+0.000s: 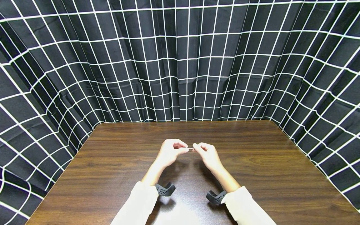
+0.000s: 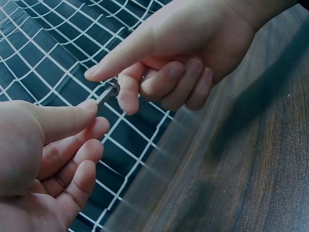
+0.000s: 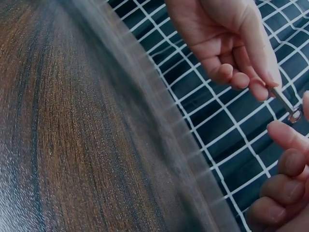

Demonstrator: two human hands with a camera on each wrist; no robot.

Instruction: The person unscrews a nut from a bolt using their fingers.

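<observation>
A small metal bolt, its shank threaded, is held in the air between the two hands. My left hand pinches the shank near its end between thumb and forefinger, the other fingers loosely curled below. At the wider end of the bolt is a metal head or nut; which of the two cannot be told. My right hand has this end between its thumb and bent forefinger, the remaining fingers curled towards the palm. In the head view the fingertips hide most of the bolt, and only a thin length shows.
Both hands are above a brown wood-grain table. A black curtain with a white grid hangs behind the table and along both sides. Dark wrist-worn devices sit at the cuffs of the white sleeves.
</observation>
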